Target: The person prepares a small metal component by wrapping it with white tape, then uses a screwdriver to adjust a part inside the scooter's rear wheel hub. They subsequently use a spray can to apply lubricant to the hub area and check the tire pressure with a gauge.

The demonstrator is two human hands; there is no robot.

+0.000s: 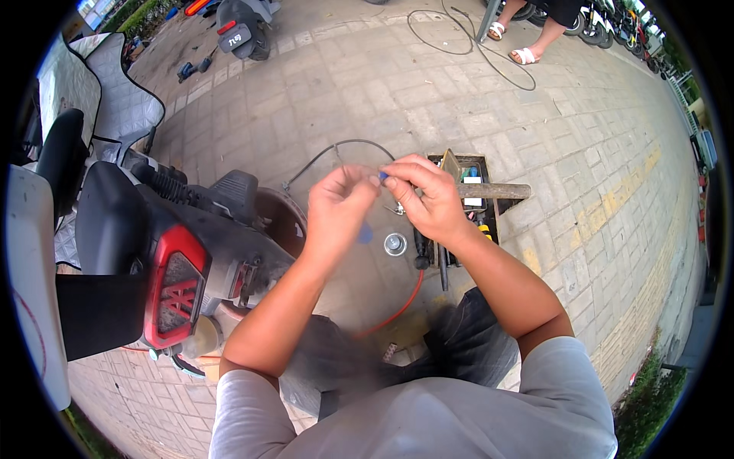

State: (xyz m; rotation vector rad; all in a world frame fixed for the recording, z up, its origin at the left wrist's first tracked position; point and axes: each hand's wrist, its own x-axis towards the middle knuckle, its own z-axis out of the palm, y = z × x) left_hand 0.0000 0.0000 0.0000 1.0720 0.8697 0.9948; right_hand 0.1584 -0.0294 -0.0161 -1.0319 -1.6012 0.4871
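At 2 o'clock from left hand (340,197), 10 from right hand (431,199), right pinches blue piece (383,175); left's grip unclear.

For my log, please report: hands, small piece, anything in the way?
Right hand pinching small blue piece. Left hand close beside it, fingertips nearly meeting. Nothing seen in the way.

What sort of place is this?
Outdoors on brick paving, perhaps a roadside repair spot: a scooter stands close by on the left, an open box of tools sits on the right, and two-wheelers are parked beyond.
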